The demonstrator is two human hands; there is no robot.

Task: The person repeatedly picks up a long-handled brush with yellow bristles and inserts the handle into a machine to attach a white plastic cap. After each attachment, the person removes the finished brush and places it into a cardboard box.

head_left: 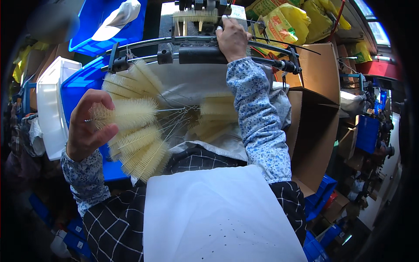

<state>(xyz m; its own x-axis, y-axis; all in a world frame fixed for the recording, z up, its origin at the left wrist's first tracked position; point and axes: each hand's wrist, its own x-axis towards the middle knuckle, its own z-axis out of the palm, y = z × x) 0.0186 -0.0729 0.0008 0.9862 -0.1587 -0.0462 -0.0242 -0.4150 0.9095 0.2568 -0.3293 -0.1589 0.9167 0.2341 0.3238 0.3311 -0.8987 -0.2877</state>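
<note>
My left hand (pixel 87 126) curls around the tip end of a cream bristle brush (pixel 133 112), with bristles filling the gap between thumb and fingers. That brush lies level, and its twisted wire stem points right. Below and above it is a fanned pile of similar brushes (pixel 142 150), their wire stems crossing in the middle. My right hand (pixel 233 39) is on the machine (pixel 192 37) at the far side, its thumb and forefinger apart. Those fingertips are beside the right end of another cream brush (pixel 195 16) held in the machine; whether they touch its wire is unclear.
A rail with a black roller (pixel 201 55) spans the work in front of the machine. More brushes (pixel 218 110) lie right of the pile. Blue bins and a white tub (pixel 54 107) stand left, an open cardboard box (pixel 316 144) right. Yellow bags (pixel 283 24) lie behind.
</note>
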